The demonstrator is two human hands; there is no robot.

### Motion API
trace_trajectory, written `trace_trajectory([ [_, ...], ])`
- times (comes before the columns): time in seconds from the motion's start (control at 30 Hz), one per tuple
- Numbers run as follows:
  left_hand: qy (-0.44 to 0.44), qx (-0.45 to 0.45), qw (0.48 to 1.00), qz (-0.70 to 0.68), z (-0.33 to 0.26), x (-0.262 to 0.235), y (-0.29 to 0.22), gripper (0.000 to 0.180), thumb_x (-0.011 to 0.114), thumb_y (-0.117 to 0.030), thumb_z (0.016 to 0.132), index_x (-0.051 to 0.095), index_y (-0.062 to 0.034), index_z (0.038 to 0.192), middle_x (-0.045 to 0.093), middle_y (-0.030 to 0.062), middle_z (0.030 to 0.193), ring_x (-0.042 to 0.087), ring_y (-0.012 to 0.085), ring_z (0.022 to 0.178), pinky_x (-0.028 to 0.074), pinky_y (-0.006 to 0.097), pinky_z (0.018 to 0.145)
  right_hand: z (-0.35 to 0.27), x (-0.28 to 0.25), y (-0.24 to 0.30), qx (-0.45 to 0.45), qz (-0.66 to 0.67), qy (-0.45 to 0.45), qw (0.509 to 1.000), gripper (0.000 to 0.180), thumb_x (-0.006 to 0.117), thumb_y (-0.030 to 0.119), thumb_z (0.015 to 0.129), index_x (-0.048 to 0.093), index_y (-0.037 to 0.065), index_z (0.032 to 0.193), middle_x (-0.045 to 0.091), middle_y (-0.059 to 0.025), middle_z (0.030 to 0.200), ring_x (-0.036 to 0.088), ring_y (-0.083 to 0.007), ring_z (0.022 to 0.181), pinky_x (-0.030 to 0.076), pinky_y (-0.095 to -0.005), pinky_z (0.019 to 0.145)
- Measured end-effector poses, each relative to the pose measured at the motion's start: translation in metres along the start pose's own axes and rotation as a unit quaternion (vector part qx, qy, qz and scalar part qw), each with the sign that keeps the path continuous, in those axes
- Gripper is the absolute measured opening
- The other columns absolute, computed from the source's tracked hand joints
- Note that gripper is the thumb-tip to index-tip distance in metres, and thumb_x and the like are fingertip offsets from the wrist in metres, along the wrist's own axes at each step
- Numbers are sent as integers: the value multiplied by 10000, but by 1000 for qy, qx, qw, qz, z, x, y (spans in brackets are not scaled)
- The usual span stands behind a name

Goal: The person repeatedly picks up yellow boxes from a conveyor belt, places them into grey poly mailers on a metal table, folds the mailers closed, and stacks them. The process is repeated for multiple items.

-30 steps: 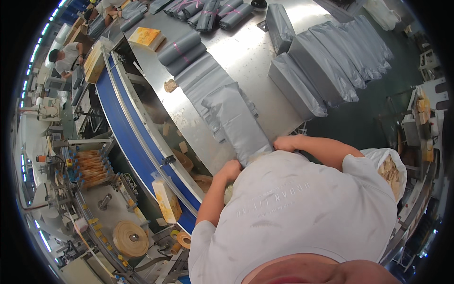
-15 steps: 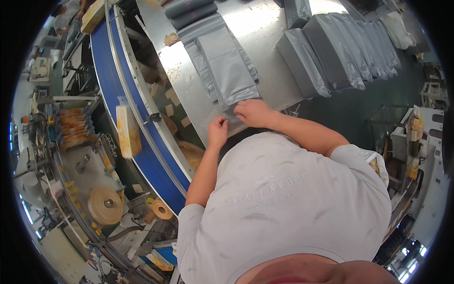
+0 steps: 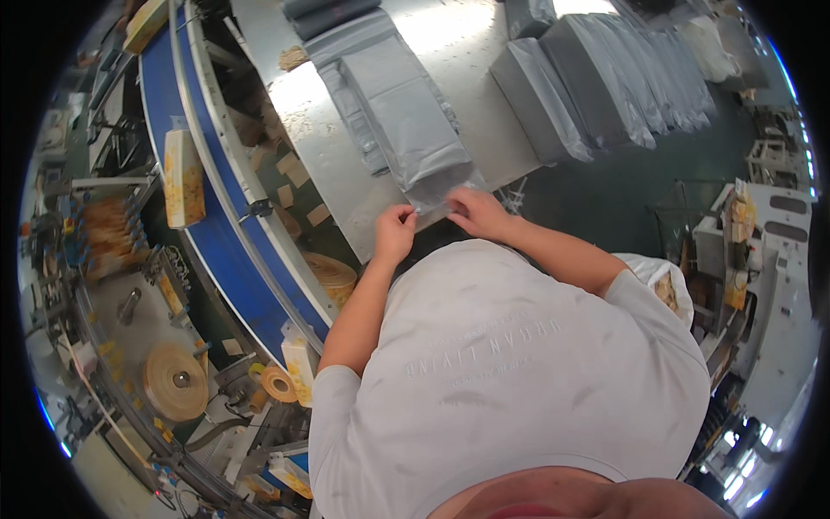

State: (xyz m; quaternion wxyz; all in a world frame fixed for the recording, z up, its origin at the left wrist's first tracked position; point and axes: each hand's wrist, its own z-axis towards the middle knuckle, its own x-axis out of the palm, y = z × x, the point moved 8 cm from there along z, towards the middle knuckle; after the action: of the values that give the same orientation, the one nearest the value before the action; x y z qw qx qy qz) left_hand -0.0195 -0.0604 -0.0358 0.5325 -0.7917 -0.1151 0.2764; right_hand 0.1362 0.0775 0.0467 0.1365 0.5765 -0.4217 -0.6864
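Note:
On the metal table lies a grey plastic bag (image 3: pixel 411 112), long and flat, on top of a pile of similar bags. Its near end, a thin see-through flap, reaches toward me over the table's edge. My left hand (image 3: pixel 395 232) pinches the left corner of this flap between thumb and fingers. At the right corner, my right hand (image 3: pixel 478 213) is closed with curled fingers on the film. The flap is stretched between both hands. What lies inside the bag, if anything, cannot be made out.
Filled grey bags (image 3: pixel 596 78) stand in a row at the table's right. Dark grey rolls (image 3: pixel 333 13) lie at the far end. Left of me runs a blue conveyor belt (image 3: pixel 233 259) carrying a yellow-and-white pack (image 3: pixel 183 177). A tape reel (image 3: pixel 175 381) sits on the machine beyond.
My hands have moved apart, and more of the bag's thin flap shows between them. A pack has appeared on the belt beside my left arm. The whole view has shifted slightly.

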Motion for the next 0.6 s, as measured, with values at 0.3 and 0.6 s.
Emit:
trace_trajectory([
  [0.3,19,5,997,72,9,0,-17,114,727,-84,932,753,28,938,724,73,774,643,128,697,526,325,669,-12,17,-32,-70,-66,159,983,94,688,172,876,644,99,913,660,-109,954,673,-347,880,555,-469,757],
  [0.6,-7,26,997,66,11,17,-41,156,779,-126,914,756,26,942,734,92,804,658,150,721,530,319,688,30,-28,10,-128,-34,4,991,309,725,141,885,642,122,1183,633,-102,1095,662,-332,1022,562,-457,802],
])
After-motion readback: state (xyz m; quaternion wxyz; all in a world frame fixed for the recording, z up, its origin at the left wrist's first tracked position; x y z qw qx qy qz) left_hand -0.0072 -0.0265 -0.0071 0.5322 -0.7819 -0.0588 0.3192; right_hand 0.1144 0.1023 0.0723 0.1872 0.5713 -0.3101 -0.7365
